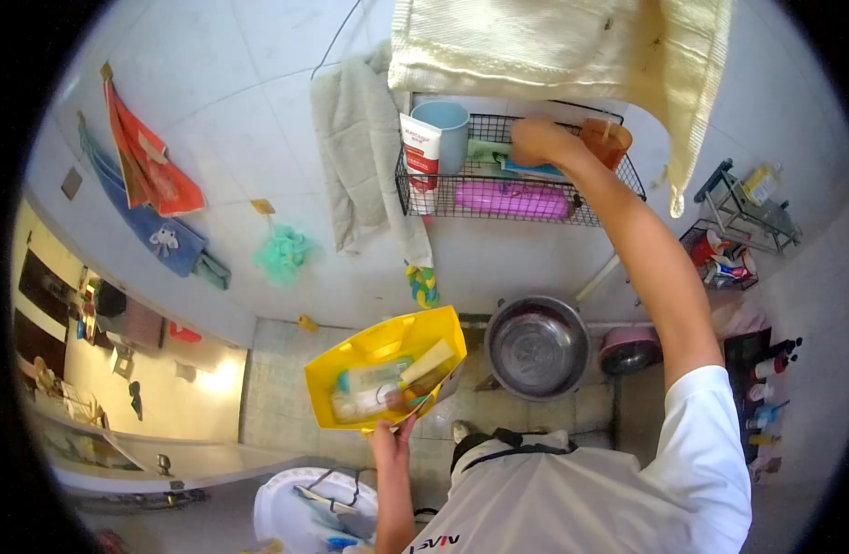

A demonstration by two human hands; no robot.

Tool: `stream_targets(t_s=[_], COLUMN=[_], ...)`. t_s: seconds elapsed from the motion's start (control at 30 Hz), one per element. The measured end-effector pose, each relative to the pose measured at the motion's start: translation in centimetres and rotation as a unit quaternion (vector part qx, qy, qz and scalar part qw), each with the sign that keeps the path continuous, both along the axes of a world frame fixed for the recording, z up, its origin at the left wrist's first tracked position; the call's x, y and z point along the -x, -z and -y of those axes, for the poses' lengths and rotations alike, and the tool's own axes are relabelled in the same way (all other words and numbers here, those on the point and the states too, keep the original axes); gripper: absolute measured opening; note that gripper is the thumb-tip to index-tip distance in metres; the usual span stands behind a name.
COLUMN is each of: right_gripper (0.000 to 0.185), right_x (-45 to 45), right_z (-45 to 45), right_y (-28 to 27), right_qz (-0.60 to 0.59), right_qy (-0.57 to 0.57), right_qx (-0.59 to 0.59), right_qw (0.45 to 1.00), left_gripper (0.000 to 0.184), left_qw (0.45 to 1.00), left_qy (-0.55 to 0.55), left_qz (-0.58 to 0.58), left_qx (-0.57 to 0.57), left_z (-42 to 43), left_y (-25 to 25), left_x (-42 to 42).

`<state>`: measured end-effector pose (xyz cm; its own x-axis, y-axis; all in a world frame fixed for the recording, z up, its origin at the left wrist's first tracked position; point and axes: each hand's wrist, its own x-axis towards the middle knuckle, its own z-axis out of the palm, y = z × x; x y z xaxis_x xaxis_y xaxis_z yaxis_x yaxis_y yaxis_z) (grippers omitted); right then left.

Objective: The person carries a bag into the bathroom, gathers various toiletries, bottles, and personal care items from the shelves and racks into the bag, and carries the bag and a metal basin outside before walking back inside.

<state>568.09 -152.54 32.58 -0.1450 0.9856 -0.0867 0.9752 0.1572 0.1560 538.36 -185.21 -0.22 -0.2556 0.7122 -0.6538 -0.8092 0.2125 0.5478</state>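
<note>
My right hand (541, 143) reaches into the black wire basket (586, 211) on the wall, its fingers curled over flat green and blue packets (494, 153); whether it grips one is hidden. A white and red tube (421, 164), a light blue cup (449, 134), a pink-purple item (512, 198) and an orange-brown cup (605, 141) stand or lie in the basket. Lower left, my left hand (393, 441) grips the near edge of a yellow bag (325, 391). The bag is open at the top, with bottles and packets inside.
A metal basin (538, 348) and a pink basin (629, 350) are low by the wall. Towels (355, 152) hang left of the basket, and a pale cloth (535, 51) hangs above it. A white tub (281, 503) is at the lower left, a corner rack (749, 208) at right.
</note>
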Motion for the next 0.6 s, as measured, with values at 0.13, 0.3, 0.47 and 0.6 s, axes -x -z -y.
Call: stream_targets(t_s=[0.13, 0.3, 0.47, 0.6], right_gripper=[0.018, 0.025, 0.027, 0.032], right_x=[-0.6, -0.5, -1.2, -1.9], right_z=[-0.1, 0.9, 2.4, 3.4], right_y=[2.1, 1.0, -0.1, -0.5], right_qz=[-0.094, 0.02, -0.176, -0.693], right_qy=[0.031, -0.091, -0.021, 0.043], right_qx=[-0.125, -0.105, -0.253, -0.041], right_qw=[0.987, 0.99, 0.951, 0.718], left_gripper=[0.056, 0.055, 0.051, 0.054], left_qw=[0.999, 1.0, 0.999, 1.0], left_qy=[0.003, 0.005, 0.014, 0.009], left_qz=[0.007, 0.012, -0.009, -0.015], left_qx=[-0.031, -0.016, -0.032, -0.004], left_z=[0.2, 0.0, 0.4, 0.5], left_y=[0.1, -0.8, -1.8, -1.1], left_x=[-0.2, -0.6, -1.1, -1.2])
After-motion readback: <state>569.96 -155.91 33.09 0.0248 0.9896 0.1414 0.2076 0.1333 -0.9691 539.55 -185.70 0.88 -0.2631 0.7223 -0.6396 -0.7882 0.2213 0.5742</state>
